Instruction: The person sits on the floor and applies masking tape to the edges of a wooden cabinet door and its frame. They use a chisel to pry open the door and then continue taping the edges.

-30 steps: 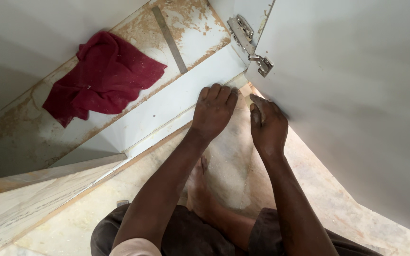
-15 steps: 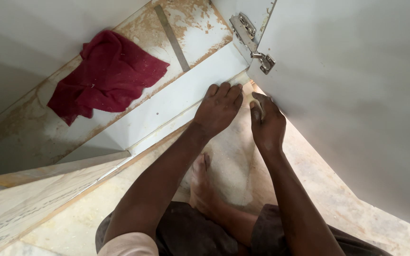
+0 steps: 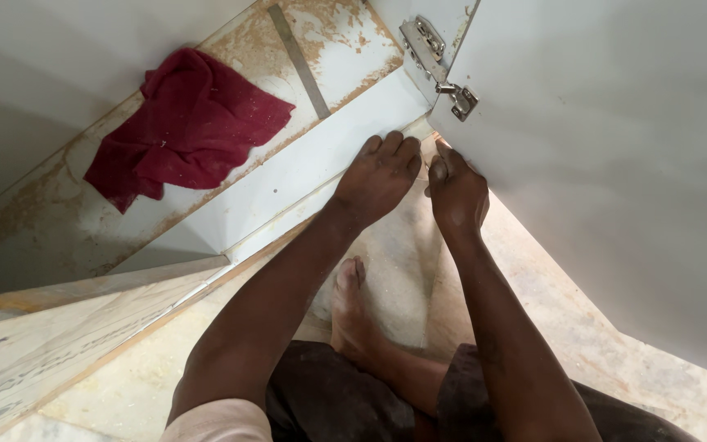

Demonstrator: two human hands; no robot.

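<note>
Dusty cabinet floor bears a red cloth beyond both hands.

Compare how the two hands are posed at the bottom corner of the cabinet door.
The left hand lies flat, fingers spread out on the white cabinet base edge; the right hand is curled into a loose fist. The left hand rests palm down on the panel, while the right hand presses against the lower corner of the white door. Both meet just below the metal hinge.
</note>
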